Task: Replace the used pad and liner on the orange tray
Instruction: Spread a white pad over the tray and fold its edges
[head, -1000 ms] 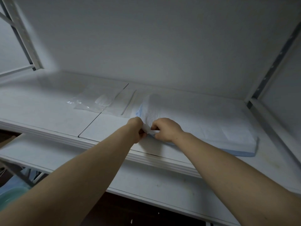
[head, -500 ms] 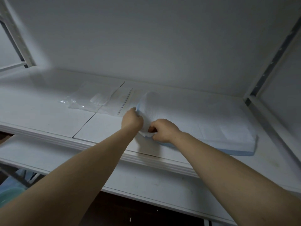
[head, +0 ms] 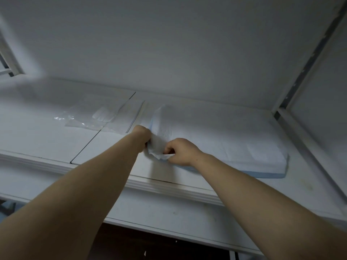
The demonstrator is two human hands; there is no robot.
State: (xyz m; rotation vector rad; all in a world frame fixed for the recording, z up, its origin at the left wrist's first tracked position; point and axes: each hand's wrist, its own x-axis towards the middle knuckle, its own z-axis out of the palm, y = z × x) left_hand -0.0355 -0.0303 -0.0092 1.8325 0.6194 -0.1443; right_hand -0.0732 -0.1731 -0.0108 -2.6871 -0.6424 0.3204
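Right hand (head: 181, 152) closed, pinching the top pad's (head: 159, 145) near-left corner at the stack's (head: 234, 145) front edge, left hand (head: 143, 135) clenched on the lifted fold just left, stack lying right-of-centre on the shelf (head: 47, 139), clear bags (head: 97, 117) beyond-left.

Matt quilted pad (head: 216, 139), glossy plastic bag (head: 90, 117)
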